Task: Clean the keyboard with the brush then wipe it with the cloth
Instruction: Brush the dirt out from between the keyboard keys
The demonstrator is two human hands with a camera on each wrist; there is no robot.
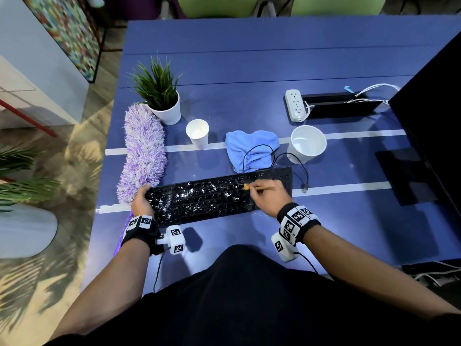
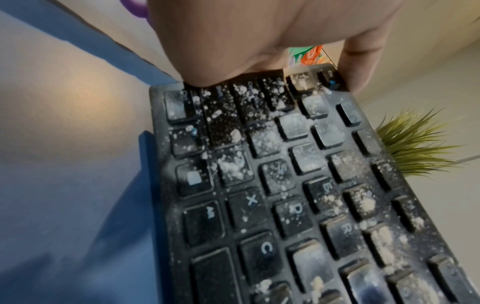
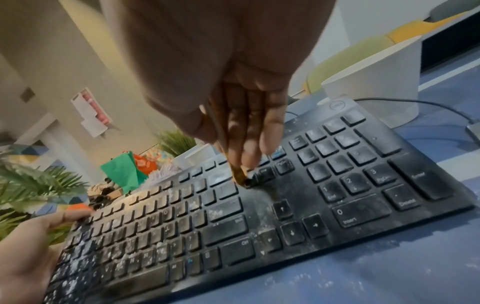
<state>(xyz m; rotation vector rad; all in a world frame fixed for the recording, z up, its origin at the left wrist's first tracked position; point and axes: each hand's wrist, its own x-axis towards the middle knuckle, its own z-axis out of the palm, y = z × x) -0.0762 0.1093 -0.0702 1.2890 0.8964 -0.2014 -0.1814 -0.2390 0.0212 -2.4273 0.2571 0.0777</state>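
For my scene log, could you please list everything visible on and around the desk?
keyboard: one, black, powder-speckled, desk centre
brush: one, wooden handle, tip on keys
cloth: one, light blue, behind keyboard
duster: one, purple-white, left of keyboard
potted plant: one, green in white pot, far left
paper cup: one, white, beside plant
white tub: one, right of cloth
power strip: one, white, far right
desk: one, blue
left hand: holds keyboard's left end
right hand: pinches brush

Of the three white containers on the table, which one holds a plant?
The white pot at the far left, beside the purple duster, holds the green plant. The small cup and the wide cup near the blue cloth hold none.
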